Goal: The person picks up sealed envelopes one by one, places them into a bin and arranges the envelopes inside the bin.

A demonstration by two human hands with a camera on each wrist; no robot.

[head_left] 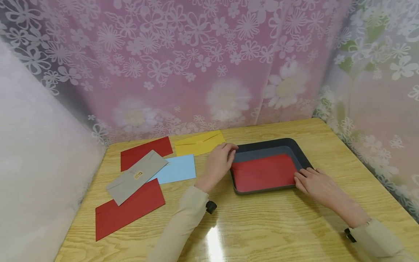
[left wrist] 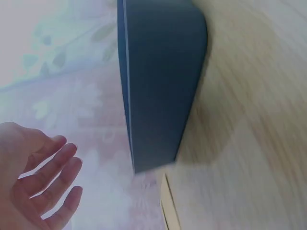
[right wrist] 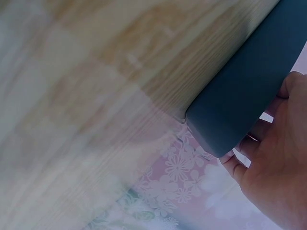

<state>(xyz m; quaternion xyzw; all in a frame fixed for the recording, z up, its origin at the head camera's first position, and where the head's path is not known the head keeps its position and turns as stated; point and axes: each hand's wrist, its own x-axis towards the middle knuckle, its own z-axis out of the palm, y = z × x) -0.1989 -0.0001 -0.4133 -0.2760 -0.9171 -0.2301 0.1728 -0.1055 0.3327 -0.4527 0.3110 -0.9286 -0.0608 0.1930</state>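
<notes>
A red envelope (head_left: pixel 265 173) lies flat inside a dark rectangular tray (head_left: pixel 266 146), covering much of its bottom. My left hand (head_left: pixel 218 163) is by the tray's left rim in the head view; the left wrist view shows that hand (left wrist: pixel 41 177) with fingers loosely bent and apart, holding nothing, beside the tray's outer wall (left wrist: pixel 160 81). At the tray's near right corner, my right hand (head_left: pixel 322 187) grips the rim. The right wrist view has this hand (right wrist: pixel 276 153) with fingers bent against the tray's side (right wrist: pixel 240 91).
Left of the tray on the wooden table (head_left: pixel 262 229) lie a yellow envelope (head_left: pixel 199 143), a light blue one (head_left: pixel 180 169), a grey one (head_left: pixel 137 176) overlapping its neighbours, and two red ones, upper (head_left: pixel 145 153) and lower (head_left: pixel 131 211). Flowered curtains (head_left: pixel 196 72) hang behind.
</notes>
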